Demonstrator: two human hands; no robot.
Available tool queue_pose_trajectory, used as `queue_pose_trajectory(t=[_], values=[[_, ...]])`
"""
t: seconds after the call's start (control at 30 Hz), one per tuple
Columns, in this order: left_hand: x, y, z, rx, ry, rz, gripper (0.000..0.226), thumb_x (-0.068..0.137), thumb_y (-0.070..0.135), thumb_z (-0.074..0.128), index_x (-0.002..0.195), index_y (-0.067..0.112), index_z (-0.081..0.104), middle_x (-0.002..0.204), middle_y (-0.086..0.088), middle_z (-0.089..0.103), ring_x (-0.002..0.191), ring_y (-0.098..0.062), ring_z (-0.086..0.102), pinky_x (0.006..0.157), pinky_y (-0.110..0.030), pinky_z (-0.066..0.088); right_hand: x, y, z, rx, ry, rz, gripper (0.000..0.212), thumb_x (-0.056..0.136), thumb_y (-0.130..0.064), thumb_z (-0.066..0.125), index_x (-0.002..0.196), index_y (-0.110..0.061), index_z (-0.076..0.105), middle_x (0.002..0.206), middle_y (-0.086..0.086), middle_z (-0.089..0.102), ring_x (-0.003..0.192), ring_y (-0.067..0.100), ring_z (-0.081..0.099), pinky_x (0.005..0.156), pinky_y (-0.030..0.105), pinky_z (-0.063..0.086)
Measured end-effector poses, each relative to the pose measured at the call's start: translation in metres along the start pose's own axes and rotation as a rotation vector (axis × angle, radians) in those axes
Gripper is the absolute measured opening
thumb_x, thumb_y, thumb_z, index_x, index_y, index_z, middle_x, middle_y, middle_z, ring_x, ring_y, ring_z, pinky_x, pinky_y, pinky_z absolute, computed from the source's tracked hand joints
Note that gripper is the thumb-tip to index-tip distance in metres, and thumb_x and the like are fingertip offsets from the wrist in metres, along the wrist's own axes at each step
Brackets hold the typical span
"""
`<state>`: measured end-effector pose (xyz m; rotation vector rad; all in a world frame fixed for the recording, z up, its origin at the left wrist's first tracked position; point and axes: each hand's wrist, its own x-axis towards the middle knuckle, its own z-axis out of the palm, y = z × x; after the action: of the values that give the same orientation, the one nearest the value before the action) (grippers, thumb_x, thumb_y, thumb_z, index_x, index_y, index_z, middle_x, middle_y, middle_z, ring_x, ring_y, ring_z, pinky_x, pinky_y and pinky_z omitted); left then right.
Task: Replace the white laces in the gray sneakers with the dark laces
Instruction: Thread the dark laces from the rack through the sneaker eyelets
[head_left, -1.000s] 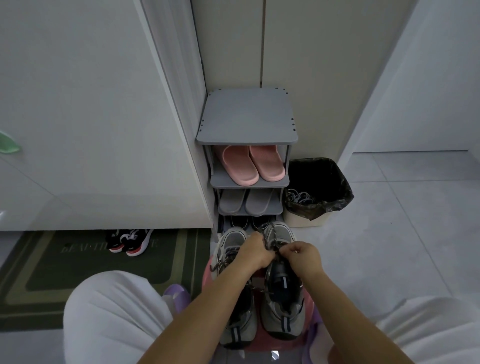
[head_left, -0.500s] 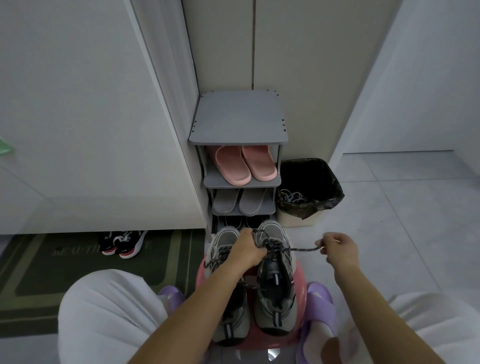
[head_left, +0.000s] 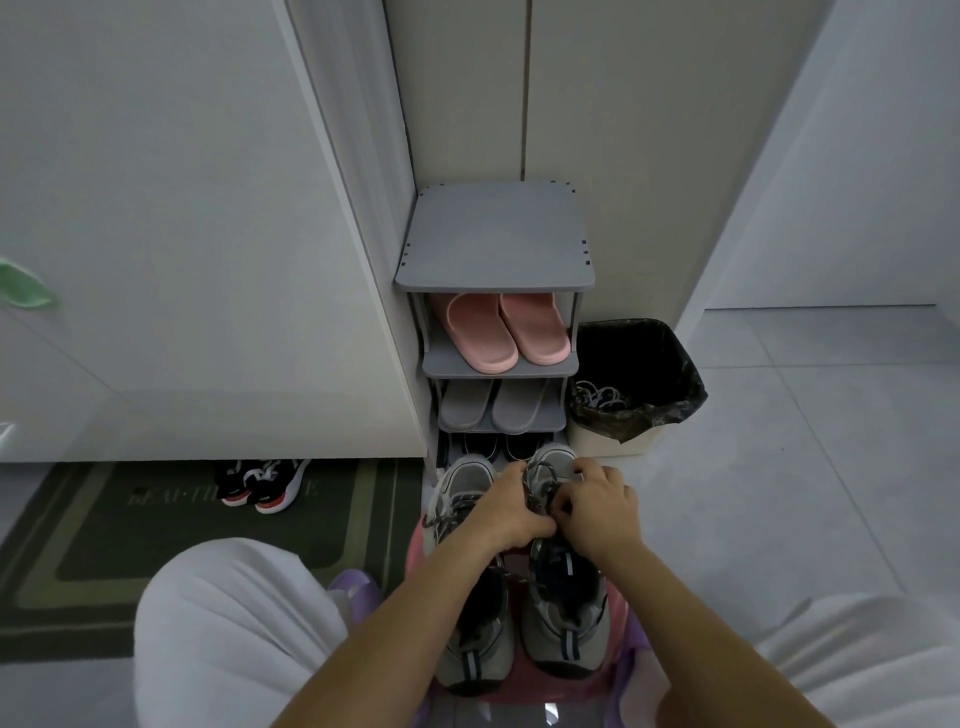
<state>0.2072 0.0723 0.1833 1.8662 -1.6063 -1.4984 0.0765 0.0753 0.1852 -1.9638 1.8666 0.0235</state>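
Pinching dark lace (head_left: 540, 484) atop gray sneaker (head_left: 567, 626) — left hand (head_left: 511, 512), right hand (head_left: 597, 512) curled.

gray sneakers (head_left: 563, 634): matt mesh cloth | pink slippers (head_left: 498, 332): smooth rubbery | bin liner (head_left: 634, 358): glossy plastic | floor tiles (head_left: 779, 493): smooth

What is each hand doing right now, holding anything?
Left hand: fingers curled on the dark woven lace of the gray mesh sneaker.
Right hand: pinching the same lace.
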Motion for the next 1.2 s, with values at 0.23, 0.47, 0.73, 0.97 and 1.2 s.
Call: queue_pose_trajectory(t=[0.23, 0.47, 0.73, 0.97, 1.2], values=[[-0.002, 0.003, -0.005, -0.026, -0.029, -0.048, 0.083, 0.076, 0.012, 0.071, 0.144, 0.016, 0.023, 0.108, 0.002, 0.054, 0.097, -0.015, 0.057, 0.08, -0.025, 0.047, -0.005, 0.017, 0.003, 0.287, 0.114, 0.147, 0.012, 0.085, -0.035, 0.064, 0.091, -0.028, 0.072, 0.141, -0.006, 0.04, 0.127, 0.022, 0.034, 0.101, 0.037, 0.03], [-0.002, 0.003, -0.006, -0.007, -0.062, -0.023, 0.083, 0.077, 0.011, 0.068, 0.147, 0.03, 0.026, 0.132, -0.007, 0.051, 0.082, -0.012, 0.06, 0.065, -0.022, 0.051, -0.012, 0.041, 0.02, 0.771, 0.292, 0.379, 0.012, 0.084, -0.021, 0.066, 0.072, -0.018, 0.069, 0.103, 0.006, 0.065, 0.1, 0.027, 0.058, 0.086, 0.04, 0.048], [-0.004, 0.005, -0.005, 0.004, -0.046, -0.028, 0.058, 0.079, 0.013, 0.069, 0.132, 0.022, 0.046, 0.104, 0.002, 0.056, 0.09, -0.01, 0.055, 0.077, -0.023, 0.047, -0.021, 0.068, 0.002, 1.069, 0.346, 0.546, 0.012, 0.089, -0.016, 0.062, 0.088, -0.005, 0.066, 0.065, 0.007, 0.055, 0.055, 0.026, 0.05, 0.063, 0.031, 0.043], [-0.011, -0.002, -0.021, 0.218, 0.132, 0.015, 0.008, 0.084, 0.022, 0.069, 0.089, 0.016, 0.066, 0.086, 0.0, 0.066, 0.075, -0.013, 0.062, 0.075, -0.029, 0.053, -0.033, 0.079, -0.007, 1.008, 0.233, 0.508, 0.027, 0.081, -0.024, 0.073, 0.066, -0.005, 0.06, 0.058, 0.001, 0.05, 0.057, 0.015, 0.044, 0.059, 0.027, 0.039], [-0.019, -0.006, -0.025, 0.276, 0.263, 0.117, 0.009, 0.086, 0.024, 0.066, 0.092, 0.018, 0.068, 0.086, 0.009, 0.059, 0.078, -0.003, 0.054, 0.074, -0.019, 0.044, -0.032, 0.072, -0.02, 1.213, 0.157, 0.478, 0.023, 0.083, -0.019, 0.07, 0.069, -0.006, 0.059, 0.06, 0.006, 0.054, 0.049, 0.013, 0.037, 0.036, 0.017, 0.03]])
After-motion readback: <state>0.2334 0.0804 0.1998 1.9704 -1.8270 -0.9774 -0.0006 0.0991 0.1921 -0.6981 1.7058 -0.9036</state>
